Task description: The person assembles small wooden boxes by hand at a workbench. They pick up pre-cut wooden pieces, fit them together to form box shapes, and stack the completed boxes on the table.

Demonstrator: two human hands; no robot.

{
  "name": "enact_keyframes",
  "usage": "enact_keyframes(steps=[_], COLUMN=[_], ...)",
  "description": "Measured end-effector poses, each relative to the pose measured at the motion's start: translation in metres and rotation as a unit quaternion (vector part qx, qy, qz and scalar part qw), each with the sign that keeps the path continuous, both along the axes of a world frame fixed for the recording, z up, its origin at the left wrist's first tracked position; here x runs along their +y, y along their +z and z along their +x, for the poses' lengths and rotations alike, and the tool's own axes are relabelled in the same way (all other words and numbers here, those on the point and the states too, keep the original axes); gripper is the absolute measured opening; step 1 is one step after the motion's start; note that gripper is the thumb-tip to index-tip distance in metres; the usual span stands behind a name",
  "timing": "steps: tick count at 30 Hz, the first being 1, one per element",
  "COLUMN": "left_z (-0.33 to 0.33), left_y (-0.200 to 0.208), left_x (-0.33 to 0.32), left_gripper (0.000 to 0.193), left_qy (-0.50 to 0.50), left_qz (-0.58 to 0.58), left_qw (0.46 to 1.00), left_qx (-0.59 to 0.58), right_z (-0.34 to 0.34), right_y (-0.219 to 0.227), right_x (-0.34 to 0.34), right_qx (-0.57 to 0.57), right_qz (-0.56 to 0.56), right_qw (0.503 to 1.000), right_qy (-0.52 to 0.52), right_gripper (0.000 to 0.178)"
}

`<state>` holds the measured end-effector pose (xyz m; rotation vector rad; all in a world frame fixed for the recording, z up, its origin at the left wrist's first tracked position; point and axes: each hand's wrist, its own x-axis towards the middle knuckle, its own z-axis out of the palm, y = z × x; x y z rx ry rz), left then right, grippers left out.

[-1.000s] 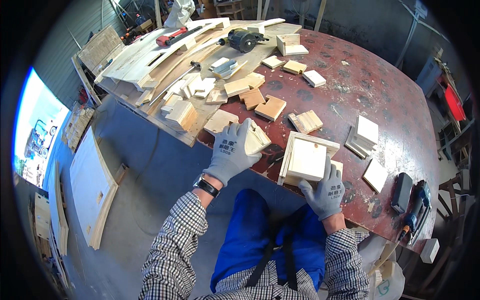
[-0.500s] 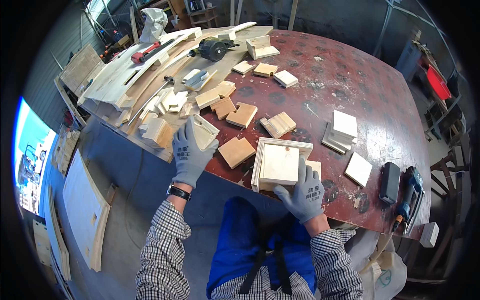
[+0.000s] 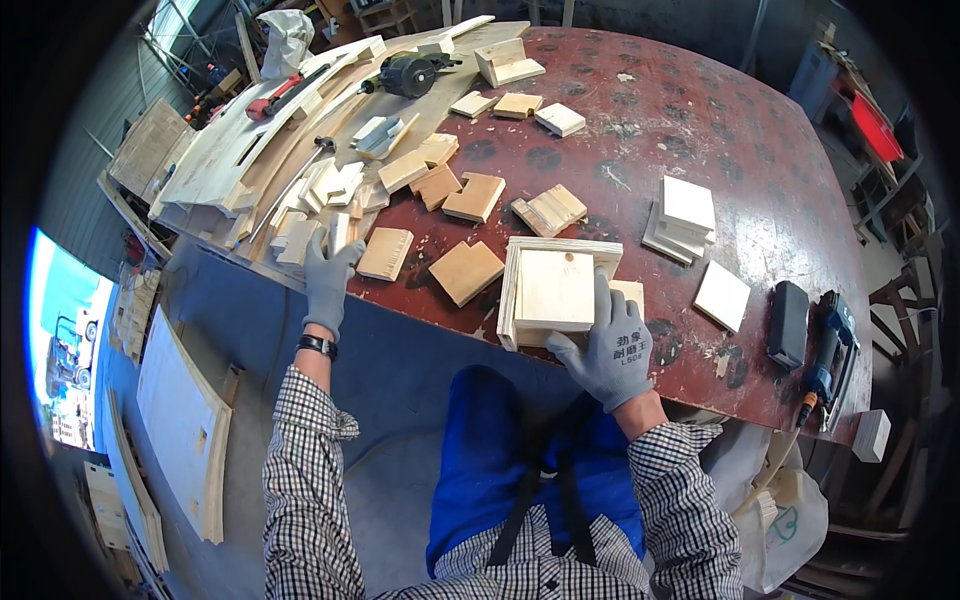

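My right hand (image 3: 612, 347), in a grey work glove, grips a small box-like plywood assembly at the table's front edge. Its thumb is at the front and its fingers lie along the right side. The assembly has a layered plywood frame (image 3: 510, 292) around a pale square board (image 3: 556, 285). Off to the left, my gloved left hand (image 3: 332, 283) has its fingers closed around a narrow wood block (image 3: 338, 232) among the offcuts. Just right of that hand lies a rectangular wood piece (image 3: 385, 254). A notched wood block (image 3: 466, 273) lies between the hands.
Several loose blocks (image 3: 474, 197) are scattered across the red table (image 3: 640, 130). Square boards (image 3: 688, 204) are stacked on the right, near a black case (image 3: 788, 325) and a blue-black power tool (image 3: 828, 345). A circular saw (image 3: 408, 75), a hammer (image 3: 324, 145) and a red tool (image 3: 272, 103) lie back left.
My left hand has let go of a pale wood piece, moved left and closed on a narrow block. My right hand stays on the assembly. The view has shifted slightly.
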<state>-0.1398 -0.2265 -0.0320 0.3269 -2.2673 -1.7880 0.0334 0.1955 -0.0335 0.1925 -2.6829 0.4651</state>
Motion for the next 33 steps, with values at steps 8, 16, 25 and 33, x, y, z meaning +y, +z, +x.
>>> enact_keyframes(steps=[8,16,25,33], left_z=[0.012,0.009,0.02,0.021], left_y=[0.037,-0.003,0.017,0.039], left_x=[0.026,0.046,0.064,0.099], left_gripper=[0.072,0.096,0.099,0.105], left_qy=[-0.053,-0.029,-0.046,-0.023], left_qz=[-0.116,-0.478,-0.568,-0.583], left_qw=[0.985,0.877,0.822,0.81], left_qx=[0.116,0.03,-0.015,0.062], right_z=[0.0,0.0,0.001,0.002], right_y=[0.0,0.001,-0.002,-0.002], right_x=[0.001,0.001,0.002,0.001], right_qx=[0.009,0.014,0.01,0.019], right_qz=[0.002,0.002,-0.015,-0.002], right_qw=[1.0,1.0,1.0,1.0], right_qy=[-0.006,-0.007,-0.009,-0.012], right_gripper=[0.107,0.105,0.109,0.109])
